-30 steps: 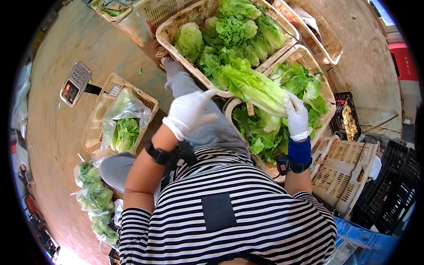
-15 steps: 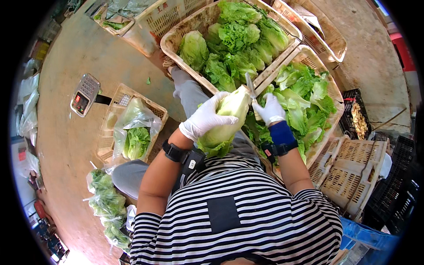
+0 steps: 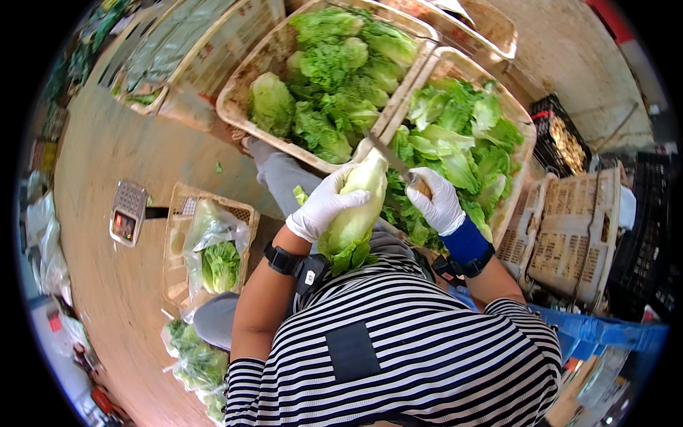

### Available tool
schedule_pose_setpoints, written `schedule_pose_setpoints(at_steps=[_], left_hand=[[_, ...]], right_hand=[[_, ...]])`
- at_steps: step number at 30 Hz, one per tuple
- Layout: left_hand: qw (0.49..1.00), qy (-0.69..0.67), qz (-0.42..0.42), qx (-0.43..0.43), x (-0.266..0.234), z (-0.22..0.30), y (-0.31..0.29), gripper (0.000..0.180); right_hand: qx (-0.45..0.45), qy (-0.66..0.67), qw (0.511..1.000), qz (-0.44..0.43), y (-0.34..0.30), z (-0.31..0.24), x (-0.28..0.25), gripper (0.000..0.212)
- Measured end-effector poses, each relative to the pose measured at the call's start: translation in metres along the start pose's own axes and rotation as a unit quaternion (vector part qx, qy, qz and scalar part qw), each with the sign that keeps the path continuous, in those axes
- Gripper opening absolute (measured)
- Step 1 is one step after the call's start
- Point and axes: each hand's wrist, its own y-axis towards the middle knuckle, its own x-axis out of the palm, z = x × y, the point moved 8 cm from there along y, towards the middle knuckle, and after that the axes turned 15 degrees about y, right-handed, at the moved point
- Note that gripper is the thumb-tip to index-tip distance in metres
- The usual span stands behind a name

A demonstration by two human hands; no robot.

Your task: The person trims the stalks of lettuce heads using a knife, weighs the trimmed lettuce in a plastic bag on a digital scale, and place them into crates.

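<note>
A long pale-green head of lettuce [image 3: 361,203] is gripped in my gloved left hand [image 3: 326,206], thumb across its front and leafy end toward my striped shirt. My gloved right hand [image 3: 437,202] is wrapped around the wooden handle of a knife [image 3: 390,156]. The blade slants up and left, beside the pale stem end of the lettuce; whether it touches the stem I cannot tell. Beyond my hands, a crate [image 3: 233,114] holds several whole lettuces. Close to my right hand is another crate [image 3: 528,135] full of loose green leaves.
On the left, a small crate [image 3: 171,281] holds a plastic bag with lettuce inside, beside a scale display [image 3: 128,212]. Bagged greens [image 3: 199,356] lie by my knee. At right are a black crate [image 3: 551,153] of yellowish pieces, stacked pale crates [image 3: 576,228] and a blue tub [image 3: 605,326].
The knife has swung from nearly upright to a slant toward the upper left. My right hand has turned with it. The view has shifted, while my left hand keeps the lettuce.
</note>
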Motion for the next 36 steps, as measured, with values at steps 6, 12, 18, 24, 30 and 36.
schedule_pose_setpoints(at_steps=[6,12,18,24,30,36], left_hand=[[0.992,0.117,-0.03,0.026,0.041,0.012,0.013,0.05],[0.982,0.18,-0.037,0.039,0.046,0.002,0.018,0.051],[0.983,0.153,-0.094,0.037,0.068,0.016,0.009,0.053],[0.979,0.148,-0.057,0.127,0.057,0.044,-0.007,0.061],[0.952,-0.266,-0.007,0.148,0.004,0.037,-0.02,0.082],[0.913,-0.354,0.067,0.191,-0.036,0.033,-0.05,0.08]], right_hand=[[0.019,-0.066,0.997,-0.037,-0.011,-0.028,-0.025,0.028],[0.094,-0.017,0.994,-0.056,-0.029,-0.018,-0.032,0.028],[0.121,-0.062,0.991,-0.01,-0.059,0.0,-0.048,0.029],[0.502,0.364,0.763,0.184,-0.143,0.133,-0.065,0.038],[0.428,0.616,0.641,0.161,-0.073,0.15,0.039,0.036],[0.145,-0.021,0.961,0.234,-0.014,0.175,0.046,0.029]])
